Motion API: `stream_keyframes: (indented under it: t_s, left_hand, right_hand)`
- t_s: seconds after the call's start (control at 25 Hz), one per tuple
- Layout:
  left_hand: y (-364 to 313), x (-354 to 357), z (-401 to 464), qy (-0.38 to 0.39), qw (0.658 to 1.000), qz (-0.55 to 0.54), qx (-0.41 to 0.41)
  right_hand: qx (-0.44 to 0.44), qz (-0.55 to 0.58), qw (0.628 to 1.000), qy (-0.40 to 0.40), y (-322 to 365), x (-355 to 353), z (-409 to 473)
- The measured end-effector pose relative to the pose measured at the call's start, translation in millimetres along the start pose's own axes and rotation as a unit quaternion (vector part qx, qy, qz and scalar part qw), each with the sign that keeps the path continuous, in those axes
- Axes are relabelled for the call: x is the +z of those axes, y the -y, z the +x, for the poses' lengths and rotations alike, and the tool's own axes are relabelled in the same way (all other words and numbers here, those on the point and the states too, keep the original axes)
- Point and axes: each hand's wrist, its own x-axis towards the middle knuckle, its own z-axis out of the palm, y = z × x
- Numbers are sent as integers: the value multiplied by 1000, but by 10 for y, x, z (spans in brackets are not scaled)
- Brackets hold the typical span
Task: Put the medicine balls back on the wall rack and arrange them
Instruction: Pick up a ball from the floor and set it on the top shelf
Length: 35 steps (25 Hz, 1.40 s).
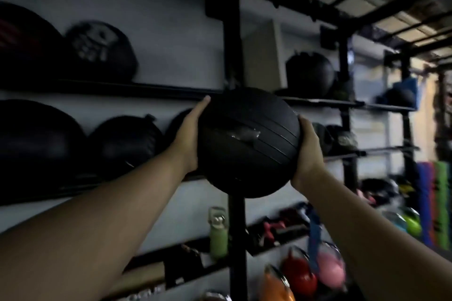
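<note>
i've got a black ball [248, 143] held up in front of me, my left hand [188, 139] flat against its left side and my right hand [307, 154] cupping its right side, both spread wide and pressed onto it. it has ridged lines across its face and a scuffed pale patch near the middle. it hangs in the air in front of the dark upright post [231, 39] of the wall rack, about level with the gap between the upper rail [156, 89] and the row below, not resting on anything yet.

a fair bit looks done already. on the upper rail to my left sit two balls, one with a white print [100, 50]. the row below holds a big one at the far left, a middle ball [124, 144], and another half hidden behind my left hand. right of the post, one more ball [309, 73] sits on the upper rail.

what's left, i'd say: set this one into an open spot, probably the bare stretch of upper rail beside the post, then even out the rows. i can't tell whether more balls wait out of view. the picture is dim and blurred.
</note>
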Motion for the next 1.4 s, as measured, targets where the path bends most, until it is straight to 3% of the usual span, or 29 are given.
stream_keyframes:
  t_s: [0.36,0.68,0.88,1.04,1.12,1.24,1.4]
  left_hand:
    - [-1236,-911,975,-117,974,117,156]
    - [-1608,-1369,2548,-172,931,157,282]
    - [-1870,-1713,3424,-151,923,143,325]
    - [-1995,-2029,3951,-190,904,149,354]
    - [-2063,-2058,4065,-205,879,142,407]
    - [-2070,-2094,4174,-235,794,218,517]
    - [-2155,-2101,4313,-268,704,359,551]
  right_hand:
    - [-19,82,987,134,-240,1652,1325]
    - [-70,112,963,236,-454,2575,3293]
    - [-92,152,940,293,-640,3133,4239]
    - [-122,185,935,278,-868,3488,4793]
    - [-168,194,933,254,-775,3648,4902]
    - [-290,184,918,198,-749,3793,5021]
    - [-401,83,895,175,-826,3848,5135]
